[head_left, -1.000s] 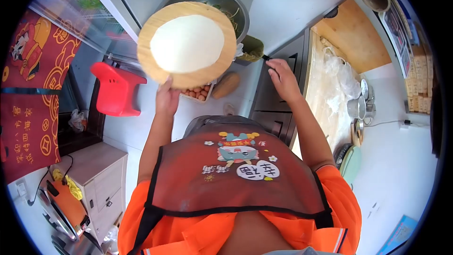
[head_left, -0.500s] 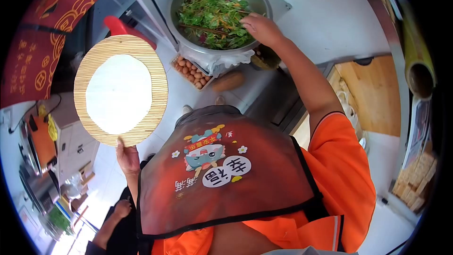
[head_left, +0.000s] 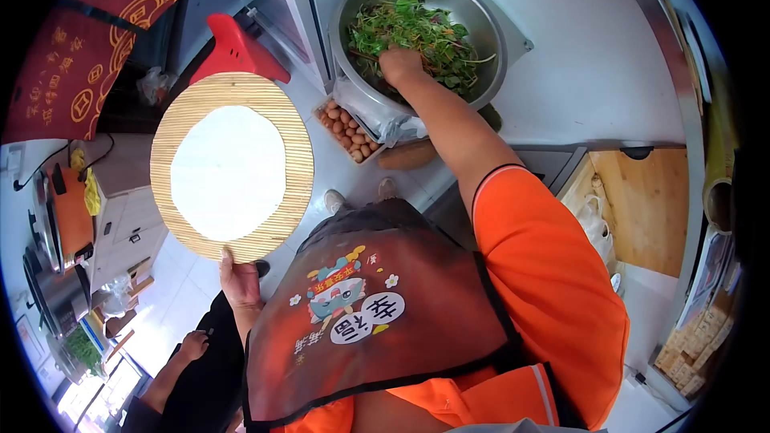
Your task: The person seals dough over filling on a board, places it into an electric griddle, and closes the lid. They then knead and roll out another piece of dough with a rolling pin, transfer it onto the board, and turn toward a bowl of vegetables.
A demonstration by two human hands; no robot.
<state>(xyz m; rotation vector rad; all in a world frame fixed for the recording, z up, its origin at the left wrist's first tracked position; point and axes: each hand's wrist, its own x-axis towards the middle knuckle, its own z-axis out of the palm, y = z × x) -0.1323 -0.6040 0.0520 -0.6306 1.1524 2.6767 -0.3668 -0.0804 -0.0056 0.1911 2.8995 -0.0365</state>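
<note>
My left hand point(head_left: 238, 279) pinches the near rim of a round slatted bamboo tray point(head_left: 297, 168), thumb on top. A thin white round sheet, like a dough wrapper point(head_left: 228, 172), lies flat on the tray. Inside a large steel bowl point(head_left: 496, 48) on the right, my right hand point(head_left: 400, 66) is closed over a pair of chopsticks point(head_left: 362, 55), its fingertips partly hidden. Mixed chopped greens point(head_left: 429, 32) with orange shreds fill the bowl's bottom and surround that hand.
A crate of brown eggs point(head_left: 345, 128) sits on the floor under the bowl, beside a brown oblong object point(head_left: 407, 155). A red stool point(head_left: 239, 54) stands behind the tray. Another person's hand point(head_left: 193, 345) is at lower left. Cabinets point(head_left: 124, 232) line the left.
My right hand has moved left and down from the bowl's right side onto the chopsticks in the greens. The tray stays in my left hand. The whole view has shifted.
</note>
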